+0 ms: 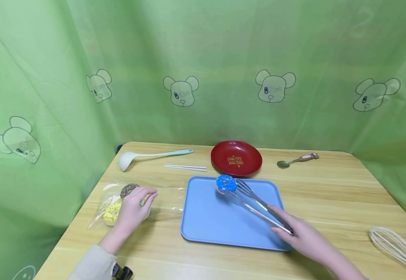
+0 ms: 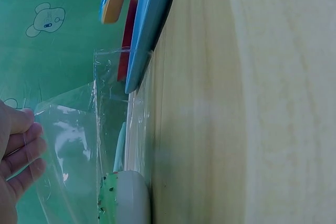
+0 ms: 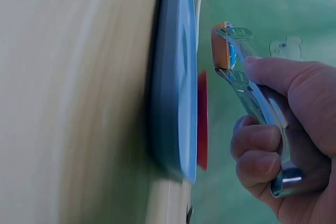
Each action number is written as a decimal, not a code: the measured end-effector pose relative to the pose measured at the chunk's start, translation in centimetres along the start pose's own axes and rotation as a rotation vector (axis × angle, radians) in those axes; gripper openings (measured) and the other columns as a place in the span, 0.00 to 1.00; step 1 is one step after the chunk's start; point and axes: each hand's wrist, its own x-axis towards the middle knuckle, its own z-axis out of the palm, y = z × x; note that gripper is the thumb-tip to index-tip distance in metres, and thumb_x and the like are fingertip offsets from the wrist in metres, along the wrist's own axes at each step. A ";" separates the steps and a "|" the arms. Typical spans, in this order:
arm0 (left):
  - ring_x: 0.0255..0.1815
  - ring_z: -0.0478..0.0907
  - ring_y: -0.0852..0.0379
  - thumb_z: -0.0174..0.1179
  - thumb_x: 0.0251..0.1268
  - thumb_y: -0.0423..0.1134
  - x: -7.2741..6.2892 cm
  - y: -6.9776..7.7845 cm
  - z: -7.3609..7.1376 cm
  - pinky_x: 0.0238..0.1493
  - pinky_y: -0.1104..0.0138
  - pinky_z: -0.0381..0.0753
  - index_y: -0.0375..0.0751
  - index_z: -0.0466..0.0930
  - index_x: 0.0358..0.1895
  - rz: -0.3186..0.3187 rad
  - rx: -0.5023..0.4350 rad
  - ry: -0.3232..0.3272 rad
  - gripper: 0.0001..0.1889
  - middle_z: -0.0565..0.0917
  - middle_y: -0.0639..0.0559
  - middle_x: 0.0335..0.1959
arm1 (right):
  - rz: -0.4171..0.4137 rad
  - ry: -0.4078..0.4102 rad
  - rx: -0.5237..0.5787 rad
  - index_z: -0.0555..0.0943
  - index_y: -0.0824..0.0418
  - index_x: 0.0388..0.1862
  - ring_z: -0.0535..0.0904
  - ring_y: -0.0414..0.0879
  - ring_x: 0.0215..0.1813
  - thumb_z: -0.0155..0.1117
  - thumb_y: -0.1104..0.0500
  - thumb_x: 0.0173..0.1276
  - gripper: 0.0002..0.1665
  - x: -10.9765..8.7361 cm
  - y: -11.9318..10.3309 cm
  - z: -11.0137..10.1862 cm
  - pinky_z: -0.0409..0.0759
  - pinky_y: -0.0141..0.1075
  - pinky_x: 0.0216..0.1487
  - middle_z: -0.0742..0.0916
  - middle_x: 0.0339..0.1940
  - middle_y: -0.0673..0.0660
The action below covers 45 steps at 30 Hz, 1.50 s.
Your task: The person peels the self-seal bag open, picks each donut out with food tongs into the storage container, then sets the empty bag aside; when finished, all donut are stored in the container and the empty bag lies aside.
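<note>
My left hand [image 1: 134, 208] pinches the top edge of a clear plastic bag [image 2: 68, 140] and lifts it. In the bag lie a dark sprinkled donut [image 1: 128, 189], a yellow donut [image 1: 111, 214] and a green donut [image 2: 109, 198], the last mostly hidden by the hand in the head view. My right hand [image 1: 302, 235] grips metal tongs [image 1: 259, 200]. Between the tongs' ends is a blue sprinkled donut [image 1: 226, 182], held above the far part of a blue tray [image 1: 217, 223]. In the right wrist view the donut [image 3: 221, 48] stands on edge, apart from the tray.
Behind the tray sits a red plate [image 1: 236, 157]. White chopsticks [image 1: 185, 167] and a ladle [image 1: 153, 154] lie at the back left, a small spoon [image 1: 297, 160] at the back right. A whisk [image 1: 395, 247] rests near the right edge. Green curtain [image 1: 224, 39] encloses the table.
</note>
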 end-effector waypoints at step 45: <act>0.34 0.81 0.54 0.69 0.46 0.27 0.1 0.0 0.2 0.37 0.63 0.82 0.36 0.83 0.33 0.002 -0.003 -0.001 0.09 0.84 0.48 0.31 | 0.203 0.014 -0.060 0.66 0.60 0.67 0.80 0.62 0.40 0.64 0.47 0.63 0.36 -5.3 4.7 -2.2 0.77 0.59 0.35 0.81 0.48 0.72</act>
